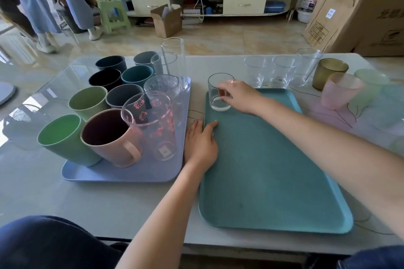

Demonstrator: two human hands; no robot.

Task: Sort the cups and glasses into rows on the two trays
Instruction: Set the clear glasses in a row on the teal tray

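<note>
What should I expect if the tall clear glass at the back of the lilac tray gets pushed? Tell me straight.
The tall clear glass is narrow for its height, so it would probably tip rather than slide. It looks like thin glass, so likely fragile. Cups crowd its left side on the lilac tray; falling that way, it would probably knock them.

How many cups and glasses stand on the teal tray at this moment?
1. A small clear glass stands at the far left corner of the teal tray, held by the right hand. Nothing hides the rest of that tray.
</note>
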